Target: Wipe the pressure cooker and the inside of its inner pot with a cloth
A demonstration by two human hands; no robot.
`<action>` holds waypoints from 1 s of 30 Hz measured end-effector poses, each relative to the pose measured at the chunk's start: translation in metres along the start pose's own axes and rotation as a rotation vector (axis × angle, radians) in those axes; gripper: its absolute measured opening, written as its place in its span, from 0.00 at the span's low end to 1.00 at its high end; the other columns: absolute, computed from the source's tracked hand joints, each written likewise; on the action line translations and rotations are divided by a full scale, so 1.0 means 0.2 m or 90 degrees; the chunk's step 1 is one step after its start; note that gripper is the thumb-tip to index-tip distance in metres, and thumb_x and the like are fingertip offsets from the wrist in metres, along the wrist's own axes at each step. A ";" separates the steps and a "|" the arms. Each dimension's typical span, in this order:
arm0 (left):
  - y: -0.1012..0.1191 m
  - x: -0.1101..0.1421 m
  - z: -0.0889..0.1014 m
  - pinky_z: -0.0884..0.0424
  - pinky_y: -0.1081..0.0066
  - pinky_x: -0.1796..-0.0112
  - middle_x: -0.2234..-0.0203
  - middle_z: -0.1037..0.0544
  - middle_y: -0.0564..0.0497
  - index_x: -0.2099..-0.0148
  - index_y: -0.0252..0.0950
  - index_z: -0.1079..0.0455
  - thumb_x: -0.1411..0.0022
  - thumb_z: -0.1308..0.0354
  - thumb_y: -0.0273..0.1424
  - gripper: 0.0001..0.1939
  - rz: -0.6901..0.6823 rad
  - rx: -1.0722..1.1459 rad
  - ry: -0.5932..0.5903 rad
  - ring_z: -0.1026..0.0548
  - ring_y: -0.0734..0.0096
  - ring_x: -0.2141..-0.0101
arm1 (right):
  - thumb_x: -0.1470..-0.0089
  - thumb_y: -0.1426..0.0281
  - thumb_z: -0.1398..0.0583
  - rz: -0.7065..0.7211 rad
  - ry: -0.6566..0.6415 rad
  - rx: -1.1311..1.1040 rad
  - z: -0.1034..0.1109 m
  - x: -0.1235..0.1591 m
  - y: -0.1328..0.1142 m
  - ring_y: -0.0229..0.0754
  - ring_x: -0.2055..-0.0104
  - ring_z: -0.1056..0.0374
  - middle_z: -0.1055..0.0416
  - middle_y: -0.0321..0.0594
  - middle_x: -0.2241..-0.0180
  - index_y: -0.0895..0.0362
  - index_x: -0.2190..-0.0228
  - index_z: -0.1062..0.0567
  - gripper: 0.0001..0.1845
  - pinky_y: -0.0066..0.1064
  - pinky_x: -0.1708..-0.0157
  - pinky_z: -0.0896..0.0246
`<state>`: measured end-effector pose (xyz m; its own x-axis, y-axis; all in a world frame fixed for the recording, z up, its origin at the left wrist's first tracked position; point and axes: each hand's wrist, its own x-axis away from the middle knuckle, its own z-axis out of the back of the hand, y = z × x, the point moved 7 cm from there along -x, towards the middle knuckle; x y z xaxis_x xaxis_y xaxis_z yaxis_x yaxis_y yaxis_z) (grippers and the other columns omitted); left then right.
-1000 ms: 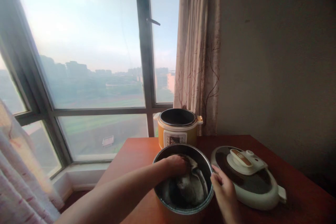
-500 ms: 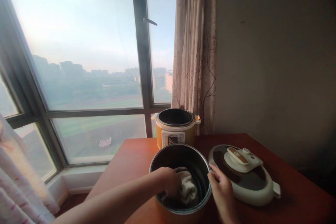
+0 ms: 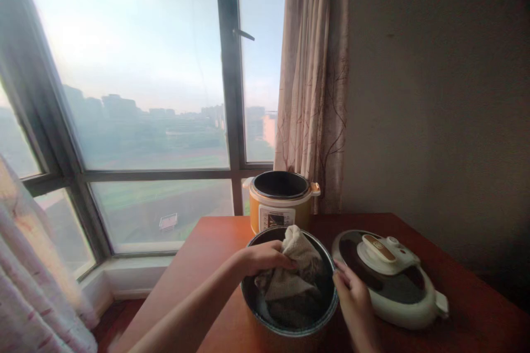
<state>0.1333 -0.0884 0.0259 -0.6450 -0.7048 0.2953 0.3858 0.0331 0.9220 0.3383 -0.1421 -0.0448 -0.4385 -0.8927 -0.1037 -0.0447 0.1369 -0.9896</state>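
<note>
A dark inner pot with a shiny metal rim stands tilted toward me at the near side of the table. My left hand is closed on a greyish-beige cloth at the pot's mouth; part of the cloth hangs down inside the pot. My right hand grips the pot's rim on the right, thumb and fingers closed around the edge. Right behind the pot is the yellow and white cooker body, its top open and its front panel partly hidden by the pot.
To the right, the white and dark cooker lid lies on the reddish-brown table, close to my right hand. Behind the table are a window and a patterned curtain. Another curtain hangs at the left.
My left hand has risen from deep inside the pot to its mouth, lifting and spreading the cloth. My right hand still holds the rim. The whole view has shifted slightly.
</note>
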 end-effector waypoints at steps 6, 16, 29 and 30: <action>0.09 0.21 0.11 0.25 0.66 0.60 0.65 0.17 0.45 0.55 0.33 0.23 0.57 0.26 0.34 0.25 -0.078 0.336 0.157 0.20 0.59 0.62 | 0.50 0.51 0.39 0.025 -0.081 0.093 0.03 -0.05 -0.09 0.59 0.52 0.23 0.18 0.48 0.62 0.57 0.59 0.19 0.26 0.43 0.56 0.28; 0.15 0.27 0.09 0.22 0.65 0.60 0.62 0.15 0.41 0.48 0.29 0.25 0.51 0.29 0.29 0.27 -0.168 0.489 0.251 0.17 0.54 0.63 | 0.38 0.65 0.44 0.517 -0.170 0.372 -0.25 0.16 -0.61 0.51 0.38 0.35 0.32 0.44 0.40 0.49 0.42 0.29 0.23 0.46 0.40 0.37; 0.06 0.21 -0.07 0.24 0.50 0.51 0.61 0.15 0.35 0.38 0.25 0.32 0.37 0.40 0.37 0.29 -0.046 0.862 0.298 0.17 0.45 0.59 | 0.38 0.81 0.47 0.729 -0.139 0.381 -0.25 0.31 -0.67 0.46 0.57 0.28 0.24 0.41 0.60 0.50 0.51 0.24 0.20 0.41 0.56 0.30; 0.06 0.21 -0.08 0.24 0.50 0.51 0.62 0.15 0.34 0.38 0.24 0.33 0.36 0.42 0.36 0.28 -0.037 0.874 0.304 0.17 0.45 0.58 | 0.38 0.81 0.46 0.717 -0.168 0.408 -0.26 0.32 -0.66 0.47 0.58 0.28 0.24 0.42 0.61 0.51 0.53 0.23 0.19 0.42 0.57 0.30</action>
<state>0.1204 -0.1289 0.0448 -0.2554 -0.8834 0.3930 -0.7308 0.4425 0.5197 0.2702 -0.1948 0.0845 0.2340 -0.4911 -0.8391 0.6886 0.6930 -0.2136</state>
